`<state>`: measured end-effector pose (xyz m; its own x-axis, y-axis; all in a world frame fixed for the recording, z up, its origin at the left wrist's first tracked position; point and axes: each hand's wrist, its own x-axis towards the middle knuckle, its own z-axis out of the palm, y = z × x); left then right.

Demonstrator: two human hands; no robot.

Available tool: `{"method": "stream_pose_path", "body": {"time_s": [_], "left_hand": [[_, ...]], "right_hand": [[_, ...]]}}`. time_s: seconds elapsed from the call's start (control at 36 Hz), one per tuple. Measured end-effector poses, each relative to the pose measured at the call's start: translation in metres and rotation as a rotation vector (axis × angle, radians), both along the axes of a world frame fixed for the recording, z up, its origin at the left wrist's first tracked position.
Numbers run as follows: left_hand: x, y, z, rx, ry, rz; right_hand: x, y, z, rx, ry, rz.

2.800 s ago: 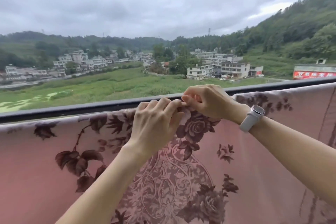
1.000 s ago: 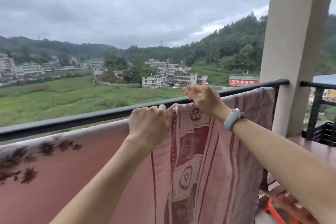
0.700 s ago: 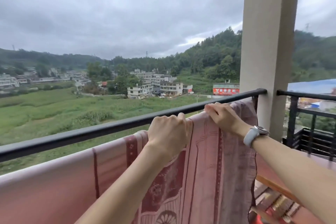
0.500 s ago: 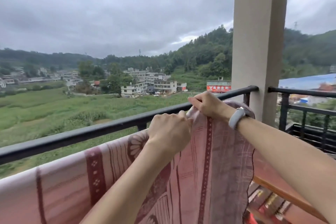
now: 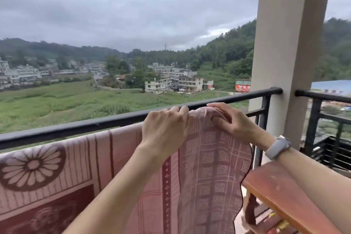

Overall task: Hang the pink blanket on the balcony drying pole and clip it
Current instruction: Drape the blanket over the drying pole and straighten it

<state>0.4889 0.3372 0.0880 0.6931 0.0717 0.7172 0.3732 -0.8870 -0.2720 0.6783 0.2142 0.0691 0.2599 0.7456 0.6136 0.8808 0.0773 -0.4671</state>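
Observation:
The pink blanket [image 5: 212, 173], patterned with dark red bands and a flower wheel, hangs just in front of the black balcony rail [image 5: 95, 124] and reaches across the lower left of the view. Its right edge ends near the rail's post. My left hand [image 5: 165, 131] grips the blanket's top edge close to the rail. My right hand [image 5: 228, 119], with a pale watch on the wrist, pinches the top of the blanket's right end, fingers curled into the cloth. No clip is visible.
A wide beige pillar [image 5: 290, 53] stands at the right end of the rail. Beyond it runs a second black railing [image 5: 322, 97]. A reddish wooden piece of furniture [image 5: 281, 194] sits under my right forearm. Fields and buildings lie far below.
My hands have slid rightwards along the blanket's top edge, from the flowered middle to its right end by the pillar. The view turned right with them.

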Motion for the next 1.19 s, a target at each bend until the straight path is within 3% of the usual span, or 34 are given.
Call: {"method": "stream_pose_path", "body": {"time_s": [0.17,0.31,0.47,0.61,0.67,0.78,0.86,0.94,1.0,1.11,1.19], "left_hand": [[0.013,-0.009,0.008,-0.113,-0.017,0.176],[0.02,-0.006,0.024,-0.298,0.118,0.344],[0.024,0.001,0.032,-0.443,0.178,0.491],[0.021,-0.011,0.011,-0.082,-0.239,0.296],[0.029,-0.017,-0.002,-0.009,-0.326,0.217],[0.053,-0.033,-0.02,0.016,-0.274,0.25],[0.057,-0.032,-0.019,0.038,-0.243,0.308],[0.051,-0.027,-0.014,0.088,-0.211,0.314],[0.041,-0.024,-0.011,0.103,-0.181,0.318],[0.011,-0.012,-0.01,0.098,-0.226,0.371],[-0.005,-0.01,-0.011,0.13,-0.276,0.408]], "right_hand": [[0.042,-0.012,-0.002,-0.006,-0.002,0.005],[0.056,0.013,0.02,0.037,-0.127,0.003],[0.067,0.006,0.009,0.07,0.194,0.11],[0.079,-0.017,-0.028,-0.053,0.321,0.156],[0.082,-0.017,-0.034,-0.089,0.442,0.152],[0.082,-0.01,-0.035,-0.211,0.714,0.239],[0.08,-0.003,-0.026,-0.054,0.963,0.387],[0.079,-0.002,-0.005,0.143,1.089,0.525],[0.074,-0.001,0.007,0.203,1.056,0.533],[0.049,0.005,0.021,0.192,0.71,0.467],[0.033,0.013,0.02,0.187,0.562,0.399]]}}
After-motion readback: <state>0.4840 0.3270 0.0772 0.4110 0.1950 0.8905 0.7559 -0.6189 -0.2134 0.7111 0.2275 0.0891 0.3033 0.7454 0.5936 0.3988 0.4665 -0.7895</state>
